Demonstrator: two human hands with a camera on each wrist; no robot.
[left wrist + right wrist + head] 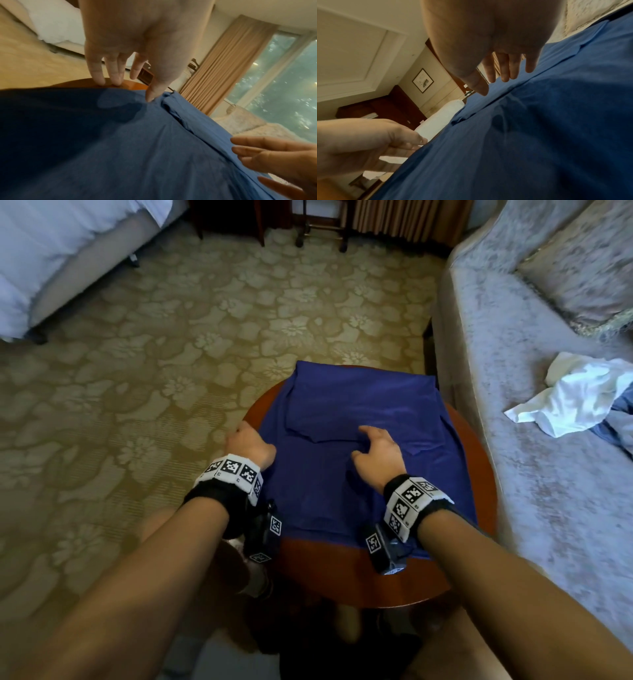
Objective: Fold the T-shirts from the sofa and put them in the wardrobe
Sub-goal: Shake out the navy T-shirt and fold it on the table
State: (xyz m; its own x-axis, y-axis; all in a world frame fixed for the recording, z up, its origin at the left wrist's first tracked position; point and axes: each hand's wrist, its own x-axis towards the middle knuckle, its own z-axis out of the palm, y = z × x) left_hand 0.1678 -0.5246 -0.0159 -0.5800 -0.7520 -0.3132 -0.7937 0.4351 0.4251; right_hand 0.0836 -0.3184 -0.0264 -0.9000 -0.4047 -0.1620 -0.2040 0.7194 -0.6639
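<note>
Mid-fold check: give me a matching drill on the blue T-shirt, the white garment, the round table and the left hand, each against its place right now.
Column one:
1. blue T-shirt
2. crumpled white garment
3. round reddish wooden table
4. left hand

Column two:
A. on the grey sofa seat
B. spread over the tabletop
C. at the shirt's left edge, fingers straight
D. beside the sofa, on the patterned carpet

Pairs: 1-B, 2-A, 3-D, 4-C
</note>
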